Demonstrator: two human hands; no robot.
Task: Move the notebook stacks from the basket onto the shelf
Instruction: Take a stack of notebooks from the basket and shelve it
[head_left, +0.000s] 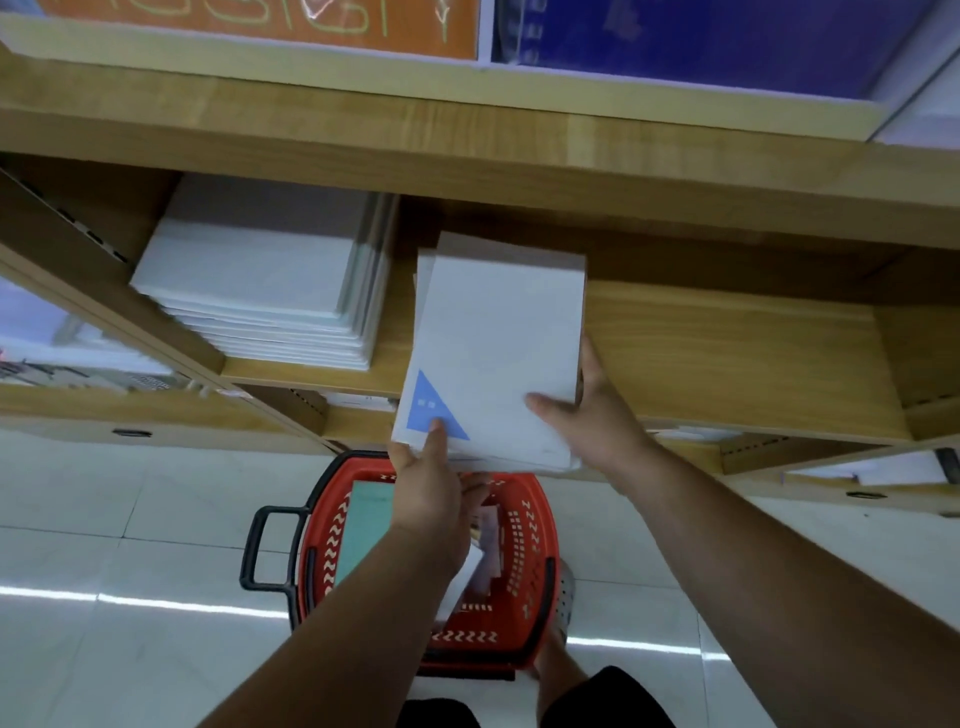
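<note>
The left hand (428, 486) grips the near left corner of a stack of white notebooks (498, 353), its thumb pressed on top at the edge of a blue triangle (431, 410) printed on the cover, its fingers curled underneath. The right hand (592, 415) clasps the near right corner of the same stack, thumb lying flat across the cover and palm against the right edge. Between the two hands the stack is held lengthwise, its far end over the wooden shelf (727, 353) and its near end jutting out past the shelf's front lip; whether the far end rests on the board cannot be told. A thinner layer of notebooks shows skewed beneath the top cover along the left side.

To the left on the same shelf board sits a taller pile of white notebooks (260, 280), apart from the held stack. Straight below the hands, on the pale tiled floor (104, 519), stands a red basket (524, 551) with a black handle (260, 551) folded out to the left. Inside it lie a teal-covered notebook (363, 530) and some white ones, partly hidden by the left forearm.
</note>
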